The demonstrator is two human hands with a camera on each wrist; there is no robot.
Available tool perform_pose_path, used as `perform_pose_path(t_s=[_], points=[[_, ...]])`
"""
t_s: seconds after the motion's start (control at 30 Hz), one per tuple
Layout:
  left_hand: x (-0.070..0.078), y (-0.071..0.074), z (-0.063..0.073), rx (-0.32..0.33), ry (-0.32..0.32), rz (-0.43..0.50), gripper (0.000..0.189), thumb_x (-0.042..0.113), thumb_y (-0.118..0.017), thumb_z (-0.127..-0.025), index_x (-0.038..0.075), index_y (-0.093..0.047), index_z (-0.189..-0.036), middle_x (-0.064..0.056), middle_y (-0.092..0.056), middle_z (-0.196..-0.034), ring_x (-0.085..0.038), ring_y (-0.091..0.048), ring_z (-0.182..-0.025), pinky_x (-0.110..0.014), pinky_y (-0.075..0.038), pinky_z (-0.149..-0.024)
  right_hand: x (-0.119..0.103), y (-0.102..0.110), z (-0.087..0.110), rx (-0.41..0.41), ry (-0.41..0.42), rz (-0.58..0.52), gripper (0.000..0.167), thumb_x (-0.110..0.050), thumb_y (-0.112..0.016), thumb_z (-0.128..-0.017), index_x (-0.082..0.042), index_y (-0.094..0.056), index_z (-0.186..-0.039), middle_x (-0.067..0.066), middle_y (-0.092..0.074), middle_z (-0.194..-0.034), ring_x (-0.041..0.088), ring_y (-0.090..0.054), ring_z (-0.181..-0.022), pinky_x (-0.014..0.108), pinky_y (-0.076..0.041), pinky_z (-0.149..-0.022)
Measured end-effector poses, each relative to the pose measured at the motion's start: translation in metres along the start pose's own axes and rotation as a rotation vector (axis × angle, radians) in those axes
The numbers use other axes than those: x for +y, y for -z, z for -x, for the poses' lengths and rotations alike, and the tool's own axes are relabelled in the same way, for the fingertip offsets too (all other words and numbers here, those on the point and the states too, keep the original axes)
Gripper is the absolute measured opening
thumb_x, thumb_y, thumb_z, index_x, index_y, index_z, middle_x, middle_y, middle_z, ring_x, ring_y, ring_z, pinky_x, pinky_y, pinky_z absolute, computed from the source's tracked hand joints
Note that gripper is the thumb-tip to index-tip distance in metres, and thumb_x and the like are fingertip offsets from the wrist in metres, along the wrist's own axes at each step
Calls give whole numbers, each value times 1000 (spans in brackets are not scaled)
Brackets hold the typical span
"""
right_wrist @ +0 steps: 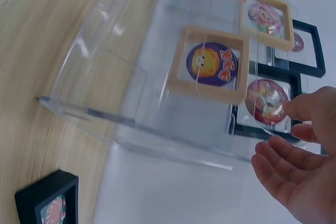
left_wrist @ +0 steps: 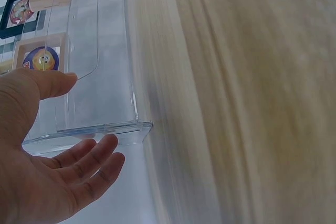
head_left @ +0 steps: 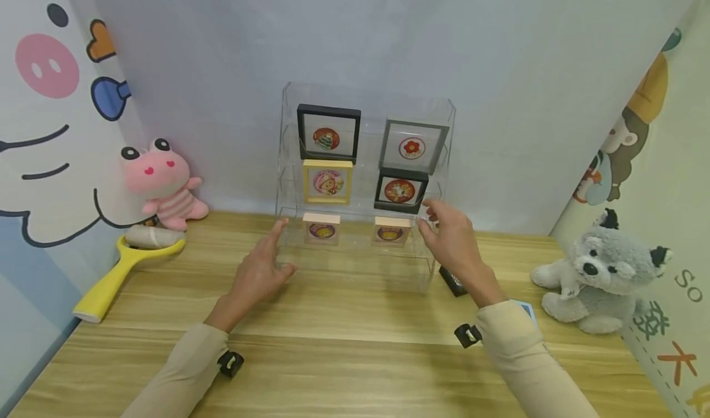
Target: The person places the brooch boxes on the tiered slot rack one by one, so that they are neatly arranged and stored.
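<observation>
A clear stand (head_left: 366, 159) sits at the back of the table (head_left: 344, 356), against the wall, its three stepped tiers holding six small framed badges tilted to face the viewer. The person's two hands flank it. The left hand (head_left: 257, 273) is spread and relaxed beside the stand's lower left corner — the wrist view shows the thumb (left_wrist: 50, 85) close by the side wall and the fingers (left_wrist: 92, 161) under the corner edge, gripping nothing. The right hand (head_left: 452, 236) hovers at the right side wall, near the black frame (head_left: 400, 191) on the middle tier; its fingers (right_wrist: 286, 166) are straight and apart from the plastic, so it too holds nothing. Palms face inward, one to each side, as hands lie about a wide, light case — whether either actually touches the wall cannot be told.

A spare frame (head_left: 453, 281) lies flat on the table just right of the stand, behind the right wrist. A pink plush (head_left: 161, 184) and a yellow lint roller (head_left: 124, 264) rest at far left; a grey husky plush (head_left: 601, 273) sits at far right.
</observation>
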State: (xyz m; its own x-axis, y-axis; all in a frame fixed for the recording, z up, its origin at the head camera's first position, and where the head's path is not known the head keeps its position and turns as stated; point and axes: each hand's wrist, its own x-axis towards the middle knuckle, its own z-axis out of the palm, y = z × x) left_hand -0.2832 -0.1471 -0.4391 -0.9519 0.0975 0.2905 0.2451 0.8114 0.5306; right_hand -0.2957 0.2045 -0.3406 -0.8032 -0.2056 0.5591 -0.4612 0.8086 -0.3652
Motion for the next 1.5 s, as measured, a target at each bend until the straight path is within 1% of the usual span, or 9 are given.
perform_pose_path(t_s=[0.3,0.43,0.67,0.87,0.93,1.07,1.23,1.37,1.5], points=[[1,1,0,11,-6,-6,95,20,-80,-81,22,-22,-157,-22,-60,-104,-30,-58,-75,-38,-47,-53,30,17,11,89,-96,-57,35,-7,-68,-91,3,-62,-124,22,-68,-96,36,-68,-87,47,-59,-72],[2,1,1,9,-4,-2,95,20,-80,-81,22,-22,-157,-22,-60,-105,-30,-59,-76,-38,-47,-54,45,21,21,75,-157,-56,37,-8,-67,-92,2,-60,-127,24,-67,-99,38,-67,-89,51,-57,-72],[2,2,0,-7,1,8,95,21,-79,-82,22,-21,-157,-22,-60,-103,-28,-56,-73,-36,-45,-53,72,23,43,-59,-284,-70,44,-9,-64,-95,2,-53,-136,28,-65,-108,44,-66,-99,57,-53,-81],[2,2,0,1,-7,9,96,21,-80,-81,22,-21,-157,-21,-60,-102,-28,-56,-72,-36,-45,-53,89,23,58,-268,-376,-88,62,-16,-66,-95,0,-39,-148,32,-58,-122,46,-58,-113,59,-50,-92],[2,2,1,3,-7,8,96,21,-80,-81,22,-20,-157,-21,-59,-102,-28,-56,-72,-36,-46,-53,93,22,61,-323,-387,-96,67,-17,-68,-94,0,-35,-150,33,-56,-125,47,-55,-116,59,-48,-94],[1,1,1,4,0,7,97,21,-80,-81,23,-20,-157,-20,-59,-101,-28,-55,-71,-38,-47,-54,100,19,66,-400,-395,-92,75,-18,-74,-90,1,-33,-150,35,-55,-128,47,-54,-117,59,-47,-96],[0,0,2,13,2,4,97,21,-80,-81,24,-21,-157,-19,-58,-100,-28,-55,-70,-40,-48,-54,107,15,69,-487,-399,-88,78,-20,-77,-88,4,-33,-149,39,-52,-131,52,-51,-121,61,-47,-95],[-1,0,1,8,3,2,97,22,-79,-81,24,-20,-158,-20,-58,-101,-27,-54,-69,-38,-46,-53,111,13,72,-533,-404,-63,80,-21,-78,-87,5,-34,-148,41,-50,-133,55,-50,-122,63,-47,-94],[0,0,1,-10,15,0,97,23,-78,-82,25,-18,-158,-23,-59,-109,-28,-55,-72,-38,-47,-53,114,11,74,-566,-427,-43,85,-24,-80,-84,4,-33,-149,42,-51,-130,53,-54,-116,61,-48,-90]])
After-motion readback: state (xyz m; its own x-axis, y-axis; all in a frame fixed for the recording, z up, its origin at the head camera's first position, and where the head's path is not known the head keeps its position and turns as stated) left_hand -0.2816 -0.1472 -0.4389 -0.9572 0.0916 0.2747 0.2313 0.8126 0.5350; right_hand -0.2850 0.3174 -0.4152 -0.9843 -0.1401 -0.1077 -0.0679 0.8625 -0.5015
